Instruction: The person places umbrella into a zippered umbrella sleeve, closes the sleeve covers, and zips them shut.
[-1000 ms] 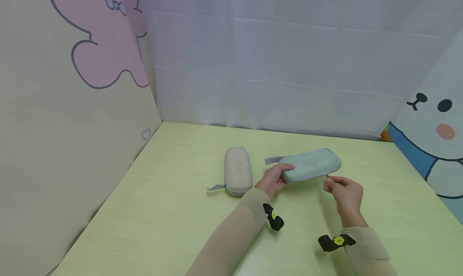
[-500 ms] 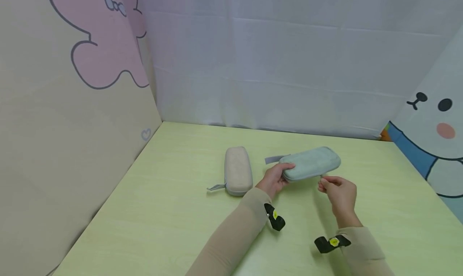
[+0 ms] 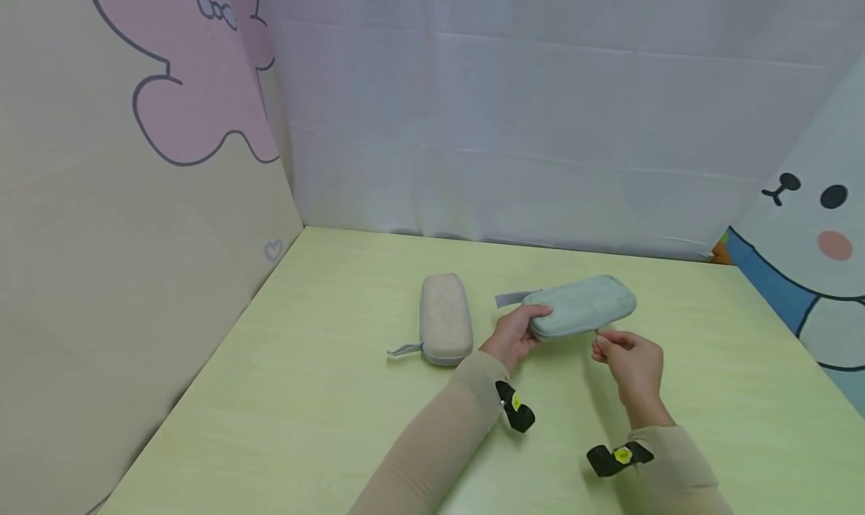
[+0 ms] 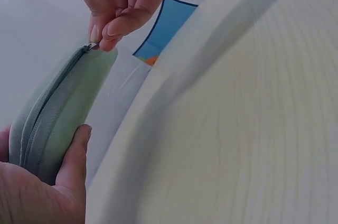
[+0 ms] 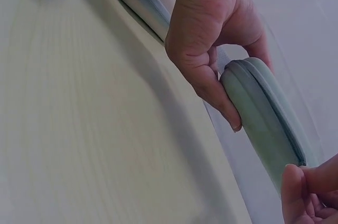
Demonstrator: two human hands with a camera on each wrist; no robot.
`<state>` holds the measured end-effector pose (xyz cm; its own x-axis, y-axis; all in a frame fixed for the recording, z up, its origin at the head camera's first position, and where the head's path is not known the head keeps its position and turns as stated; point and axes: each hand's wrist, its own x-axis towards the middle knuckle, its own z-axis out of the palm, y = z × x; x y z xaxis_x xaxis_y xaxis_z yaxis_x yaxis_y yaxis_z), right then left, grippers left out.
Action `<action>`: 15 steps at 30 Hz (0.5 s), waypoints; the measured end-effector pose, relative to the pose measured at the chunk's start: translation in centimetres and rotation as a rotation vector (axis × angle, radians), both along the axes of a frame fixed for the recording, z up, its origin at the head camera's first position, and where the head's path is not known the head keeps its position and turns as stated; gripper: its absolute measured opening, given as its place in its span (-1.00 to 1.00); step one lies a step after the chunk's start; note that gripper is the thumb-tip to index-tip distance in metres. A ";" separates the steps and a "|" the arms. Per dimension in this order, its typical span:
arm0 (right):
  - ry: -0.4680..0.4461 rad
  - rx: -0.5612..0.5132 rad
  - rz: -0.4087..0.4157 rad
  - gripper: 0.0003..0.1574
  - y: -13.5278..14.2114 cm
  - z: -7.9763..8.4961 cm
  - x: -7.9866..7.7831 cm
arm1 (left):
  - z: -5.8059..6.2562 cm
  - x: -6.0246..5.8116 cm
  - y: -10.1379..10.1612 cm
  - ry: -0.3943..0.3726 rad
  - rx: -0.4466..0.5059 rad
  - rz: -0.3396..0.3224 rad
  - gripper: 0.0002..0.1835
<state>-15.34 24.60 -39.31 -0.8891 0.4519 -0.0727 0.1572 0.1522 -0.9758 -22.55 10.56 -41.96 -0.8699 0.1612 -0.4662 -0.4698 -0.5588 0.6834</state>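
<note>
A pale green zippered case (image 3: pixel 584 306) is held up over the table, tilted, with a grey strap (image 3: pixel 513 298) at its left end. My left hand (image 3: pixel 508 338) grips that end, thumb on top and fingers beneath. At the case's near edge, my right hand (image 3: pixel 631 361) pinches the small metal zipper pull (image 4: pixel 92 46) between thumb and forefinger. In the left wrist view a dark zipper seam (image 4: pixel 52 96) runs along the side from the pull towards my left hand. A beige zippered case (image 3: pixel 446 318) lies on the table just left of my left hand.
The pale yellow-green table (image 3: pixel 324 425) meets a white cloth backdrop (image 3: pixel 513 124) at the back. Printed panels stand at the left (image 3: pixel 169 290) and the right (image 3: pixel 811 275). A grey strap (image 3: pixel 405 349) sticks out from the beige case.
My right hand has slid a short way left along the green case's near edge, with the zipper pull in its fingers. My left hand and the green case have stayed almost still.
</note>
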 end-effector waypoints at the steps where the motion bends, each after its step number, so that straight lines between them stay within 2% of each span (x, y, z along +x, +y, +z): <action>1: 0.002 -0.001 -0.002 -0.69 -0.1 0.0 0.0 | 0.0 0.0 0.0 -0.003 -0.003 0.002 -0.49; 15: 0.040 0.012 -0.005 -0.76 -0.8 -0.1 0.2 | 0.2 0.1 0.1 -0.012 0.011 0.024 -0.47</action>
<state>-15.14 23.80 -39.45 -0.8891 0.4566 -0.0319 0.1190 0.1633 -0.9794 -22.41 10.67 -41.77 -0.8677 0.1460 -0.4752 -0.4648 -0.5774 0.6713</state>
